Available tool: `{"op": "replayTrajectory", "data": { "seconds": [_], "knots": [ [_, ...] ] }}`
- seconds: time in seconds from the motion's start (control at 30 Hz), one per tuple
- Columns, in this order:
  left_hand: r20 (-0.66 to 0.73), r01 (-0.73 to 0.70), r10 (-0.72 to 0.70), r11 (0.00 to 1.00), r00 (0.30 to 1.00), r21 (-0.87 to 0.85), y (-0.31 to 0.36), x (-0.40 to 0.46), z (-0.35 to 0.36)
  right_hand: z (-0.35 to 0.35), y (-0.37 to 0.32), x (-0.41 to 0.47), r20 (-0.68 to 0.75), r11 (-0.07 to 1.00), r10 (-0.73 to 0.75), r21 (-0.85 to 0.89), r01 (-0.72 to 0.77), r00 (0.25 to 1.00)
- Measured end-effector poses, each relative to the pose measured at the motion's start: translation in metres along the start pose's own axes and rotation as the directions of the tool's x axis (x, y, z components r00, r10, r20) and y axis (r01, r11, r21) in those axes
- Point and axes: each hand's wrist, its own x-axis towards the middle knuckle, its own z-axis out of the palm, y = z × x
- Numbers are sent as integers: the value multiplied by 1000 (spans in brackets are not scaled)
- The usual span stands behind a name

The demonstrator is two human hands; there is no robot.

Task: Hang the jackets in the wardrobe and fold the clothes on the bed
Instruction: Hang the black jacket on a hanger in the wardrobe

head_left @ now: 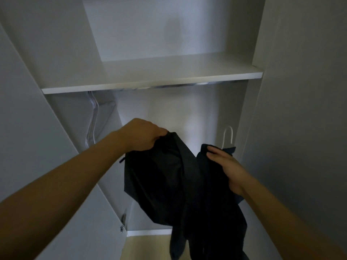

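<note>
— Item?

— One jacket (169,175), dark, near black, matte cloth. It hangs in front of the open wardrobe (62,53), below the shelf (150,79), held up between my two hands. A white hanger (229,135) is partly in it; only the hook shows, poking up at the right, just beyond my right hand.

— Handling?

— Soft and limp, I judge. It drapes in long folds and trails down toward the floor (146,246), with no stiffness of its own. Light enough for one hand, by the look of it. The cloth seems smooth, so it may slide off the hanger's arm if left loose.

— Where to take hold?

— At the shoulders or collar, near the top edge, so the weight falls straight. Best to carry it by the hook once both shoulders are seated.

— Left hand (144,135)?

— Fingers curled down, pinching a bunch of the jacket's top edge, raised on the left.

— Right hand (226,169)?

— Fingers wrapped over the other fold of the jacket, on the right, gripping it. Whether it also grips the hanger beneath the cloth, I cannot tell.

— Other stock?

— Pale hangers (93,119) on the rail (169,86) at far left, under the shelf. Rail otherwise mostly hidden by the shelf edge.
</note>
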Motion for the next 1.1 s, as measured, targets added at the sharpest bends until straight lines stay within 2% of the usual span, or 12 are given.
{"op": "replayTrajectory", "data": {
  "seconds": [0.1,0.4,0.5,0.57,0.6,0.67,0.73,0.77,0.8,0.93,1.0,1.1],
  "knots": [
    [-115,-208,214,976,970,57,18,3,-16,15,-6,-5,27,990,-56,-126,59,998],
    [-343,-374,411,912,845,171,49,-1,-36,31,-20,-11,46,825,-263,-508,249,964],
    [-481,-263,277,960,832,98,59,-1,-34,38,-24,-6,-56,822,-337,-505,265,940],
    [-529,-46,-64,980,846,-192,65,1,-29,43,-26,-6,-88,858,-328,-444,258,941],
    [-454,73,-284,901,844,-428,68,3,-28,45,-26,-6,-90,888,-312,-383,256,946],
    [-159,157,-563,471,811,-868,73,8,-26,50,-25,-6,-93,921,-286,-301,247,954],
    [-10,87,-653,115,757,-990,78,13,-23,55,-20,-7,-71,935,-232,-290,202,970],
    [4,81,-663,86,749,-993,78,13,-21,55,-20,-8,-39,945,-194,-276,176,980],
    [-9,98,-635,134,772,-986,76,13,-19,53,-20,-8,-15,960,-155,-240,147,988],
    [-64,95,-195,707,979,-701,55,8,-21,30,-31,-11,5,984,-161,-81,161,987],
    [30,56,-47,822,998,-566,52,7,-29,25,-31,-12,38,973,-181,-140,185,983],
    [0,-54,60,901,998,-431,58,11,-40,35,-31,-15,105,940,-225,-237,244,969]
  ]
}}
